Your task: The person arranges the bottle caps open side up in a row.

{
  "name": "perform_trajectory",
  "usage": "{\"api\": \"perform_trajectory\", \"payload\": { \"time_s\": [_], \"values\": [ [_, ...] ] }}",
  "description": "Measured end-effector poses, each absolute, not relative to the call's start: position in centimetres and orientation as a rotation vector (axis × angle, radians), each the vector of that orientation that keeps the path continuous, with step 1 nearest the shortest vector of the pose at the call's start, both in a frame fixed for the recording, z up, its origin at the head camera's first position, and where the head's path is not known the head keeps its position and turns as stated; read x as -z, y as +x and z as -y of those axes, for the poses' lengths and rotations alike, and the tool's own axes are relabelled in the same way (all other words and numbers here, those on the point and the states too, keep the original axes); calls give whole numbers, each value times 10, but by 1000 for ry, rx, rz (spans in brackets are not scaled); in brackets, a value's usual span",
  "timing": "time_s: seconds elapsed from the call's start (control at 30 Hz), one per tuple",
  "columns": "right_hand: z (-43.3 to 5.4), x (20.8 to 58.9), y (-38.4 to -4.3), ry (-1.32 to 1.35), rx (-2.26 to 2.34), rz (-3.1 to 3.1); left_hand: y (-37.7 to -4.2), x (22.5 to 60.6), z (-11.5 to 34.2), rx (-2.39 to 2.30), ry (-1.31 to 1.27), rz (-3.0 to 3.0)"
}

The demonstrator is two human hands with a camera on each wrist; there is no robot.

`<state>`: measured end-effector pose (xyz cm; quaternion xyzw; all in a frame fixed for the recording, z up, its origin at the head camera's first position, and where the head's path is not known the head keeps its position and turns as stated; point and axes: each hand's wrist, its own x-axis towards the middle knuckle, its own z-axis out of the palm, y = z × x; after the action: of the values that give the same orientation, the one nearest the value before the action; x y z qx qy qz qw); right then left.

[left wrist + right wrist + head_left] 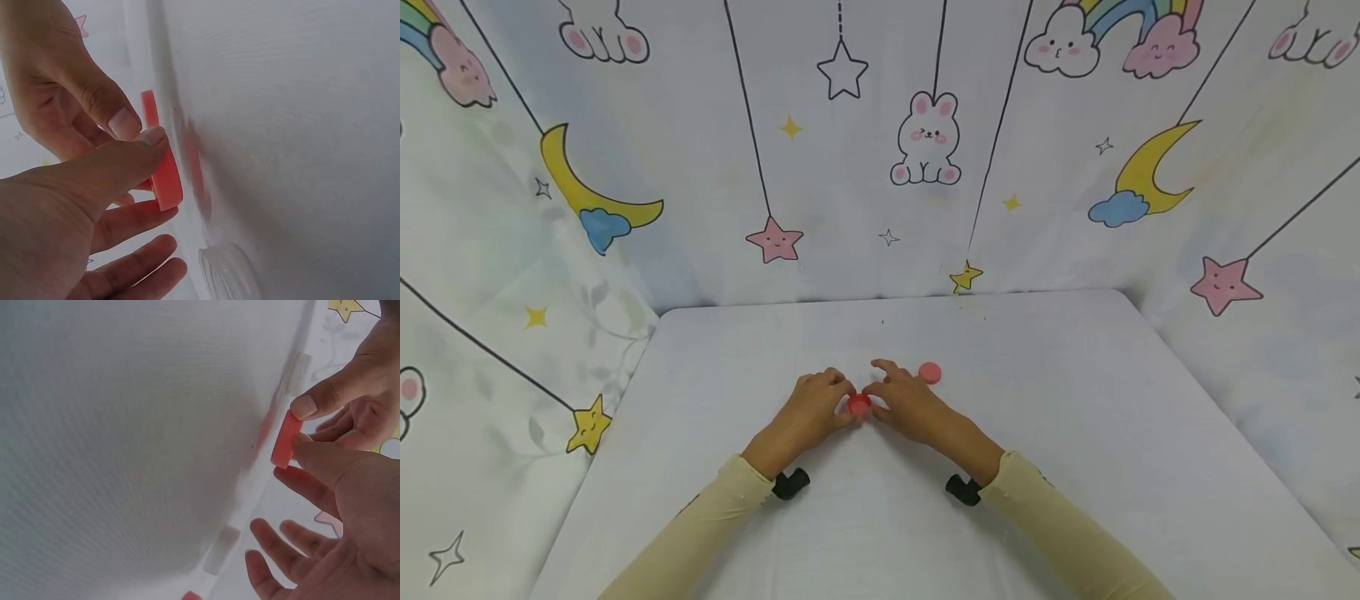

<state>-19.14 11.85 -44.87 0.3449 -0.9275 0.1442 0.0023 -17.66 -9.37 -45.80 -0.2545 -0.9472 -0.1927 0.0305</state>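
Observation:
A small red ribbed lid [859, 406] is between the two hands, close over the white table, with its reddish reflection or shadow beside it. My left hand [812, 408] pinches it from the left, thumb on one face and forefinger at the edge. From the right, my right hand [913, 406] also pinches the lid [287, 440] with thumb and forefinger. The other fingers of the right hand spread loosely away. A second, pinkish-red lid [930, 372] lies flat on the table just beyond the right hand.
Clear ridged plastic [228, 272], like a small container, is near the left fingers. In the right wrist view, a clear piece [222, 550] sits below the right fingers. A white sheet covers the table [880, 533]; patterned curtains [700, 167] surround its back and sides.

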Motion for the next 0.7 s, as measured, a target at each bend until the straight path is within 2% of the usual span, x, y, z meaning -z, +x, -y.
{"api": "perform_trajectory", "payload": {
  "time_s": [0.7],
  "values": [
    [-110, 456, -190, 993, -246, 2990, -176, 465, 93, 553, -780, 2918]
  ]
}}
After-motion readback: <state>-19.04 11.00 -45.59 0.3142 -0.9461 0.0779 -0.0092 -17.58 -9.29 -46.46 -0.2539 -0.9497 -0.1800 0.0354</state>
